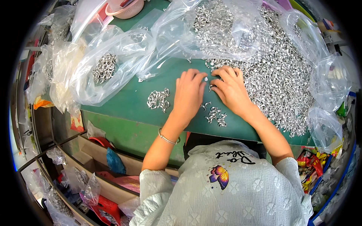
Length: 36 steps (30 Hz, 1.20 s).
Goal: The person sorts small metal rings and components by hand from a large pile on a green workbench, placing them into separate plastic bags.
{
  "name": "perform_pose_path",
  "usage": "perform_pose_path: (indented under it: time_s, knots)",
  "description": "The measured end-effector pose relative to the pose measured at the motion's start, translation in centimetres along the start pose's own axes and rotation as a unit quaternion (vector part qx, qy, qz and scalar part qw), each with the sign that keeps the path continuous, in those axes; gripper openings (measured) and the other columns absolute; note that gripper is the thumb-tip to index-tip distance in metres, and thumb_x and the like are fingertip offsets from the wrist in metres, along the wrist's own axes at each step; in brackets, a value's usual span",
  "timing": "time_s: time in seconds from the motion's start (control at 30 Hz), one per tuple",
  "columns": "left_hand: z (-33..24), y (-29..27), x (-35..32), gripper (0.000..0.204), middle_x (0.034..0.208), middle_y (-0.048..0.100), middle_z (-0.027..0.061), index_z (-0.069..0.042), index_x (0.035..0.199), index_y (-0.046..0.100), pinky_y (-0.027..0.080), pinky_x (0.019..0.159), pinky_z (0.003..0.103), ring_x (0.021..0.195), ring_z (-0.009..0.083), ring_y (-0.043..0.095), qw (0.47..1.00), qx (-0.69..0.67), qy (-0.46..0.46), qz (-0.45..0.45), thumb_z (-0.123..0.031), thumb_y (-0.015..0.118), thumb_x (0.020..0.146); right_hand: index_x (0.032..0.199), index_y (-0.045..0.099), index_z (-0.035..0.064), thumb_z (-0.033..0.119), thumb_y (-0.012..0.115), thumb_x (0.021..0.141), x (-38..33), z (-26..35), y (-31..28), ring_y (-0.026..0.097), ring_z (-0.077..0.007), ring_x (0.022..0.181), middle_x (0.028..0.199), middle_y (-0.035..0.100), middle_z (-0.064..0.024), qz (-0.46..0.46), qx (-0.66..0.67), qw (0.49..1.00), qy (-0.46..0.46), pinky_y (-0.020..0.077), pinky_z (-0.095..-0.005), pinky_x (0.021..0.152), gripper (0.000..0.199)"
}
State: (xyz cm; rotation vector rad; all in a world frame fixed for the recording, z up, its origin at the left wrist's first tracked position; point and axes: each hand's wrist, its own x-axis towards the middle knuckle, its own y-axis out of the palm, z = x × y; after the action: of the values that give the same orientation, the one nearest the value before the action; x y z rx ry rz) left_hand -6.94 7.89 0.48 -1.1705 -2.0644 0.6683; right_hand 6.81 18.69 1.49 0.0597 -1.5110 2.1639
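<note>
Both my hands work close together over the green tabletop (139,109). My left hand (189,92) has its thumb and fingers drawn together at a small silver metal piece (206,79). Curled at the edge of the large heap, my right hand (232,88) pinches a curved silver metal piece (210,87) by its thumb. Left of my left wrist lies a small pile of silver ring-shaped pieces (158,100). Between my forearms rests another little group of curved silver pieces (217,116). The large heap of silver pieces (281,75) spreads to the right and back.
A clear plastic bag (85,84) with silver rings (105,68) inside lies at the left. Plastic sheeting (241,34) covers part of the heap. A pink basket (128,10) stands at the back. Below the table's left are wooden compartments (83,150) holding bags and a red container (105,209).
</note>
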Motion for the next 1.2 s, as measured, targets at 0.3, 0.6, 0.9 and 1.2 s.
perform_pose_path:
  time_s: [0.3, 0.6, 0.9, 1.2]
  knots:
    - [0.4, 0.8, -0.5, 0.014, 0.091, 0.056, 0.0072, -0.004, 0.093, 0.064, 0.039, 0.075, 0.038, 0.088, 0.0259, 0.054, 1.000, 0.010, -0.007, -0.007, -0.003, 0.066, 0.080, 0.087, 0.063, 0.0067, 0.010, 0.072, 0.074, -1.1, 0.5, -0.8, 0.051, -0.0257, 0.110, 0.107, 0.058, -0.0058, -0.033, -0.008, 0.999, 0.013, 0.0342, -0.0434, 0.093, 0.015]
    - [-1.0, 0.3, -1.4, 0.020, 0.097, 0.056, 0.0120, -0.001, 0.098, 0.064, 0.042, 0.080, 0.038, 0.090, 0.0303, 0.054, 1.000, 0.005, -0.011, 0.020, 0.001, 0.066, 0.079, 0.090, 0.063, 0.0038, 0.011, 0.070, 0.075, 0.0, 0.2, 0.2, 0.048, -0.0264, 0.114, 0.109, 0.057, -0.0077, -0.038, -0.048, 0.998, 0.016, 0.0332, -0.0460, 0.096, 0.019]
    - [-1.9, -1.1, -5.3, 0.032, 0.103, 0.057, 0.0148, 0.001, 0.102, 0.062, 0.045, 0.083, 0.040, 0.096, 0.0328, 0.054, 0.993, -0.077, 0.024, 0.081, 0.012, 0.054, 0.073, 0.085, 0.065, 0.0053, 0.013, 0.070, 0.076, 0.5, -0.8, -0.1, 0.052, -0.0239, 0.102, 0.098, 0.057, -0.0058, -0.018, -0.013, 1.000, -0.002, 0.0319, -0.0461, 0.096, 0.012]
    - [-1.8, -1.4, -5.9, 0.022, 0.102, 0.057, 0.0158, 0.002, 0.102, 0.061, 0.045, 0.084, 0.040, 0.093, 0.0333, 0.054, 0.993, -0.082, -0.082, 0.011, 0.009, 0.055, 0.083, 0.084, 0.066, 0.0066, 0.010, 0.070, 0.074, 0.7, 0.0, -0.1, 0.052, -0.0224, 0.097, 0.087, 0.057, -0.0038, 0.005, -0.049, 0.998, -0.026, 0.0327, -0.0437, 0.094, 0.012]
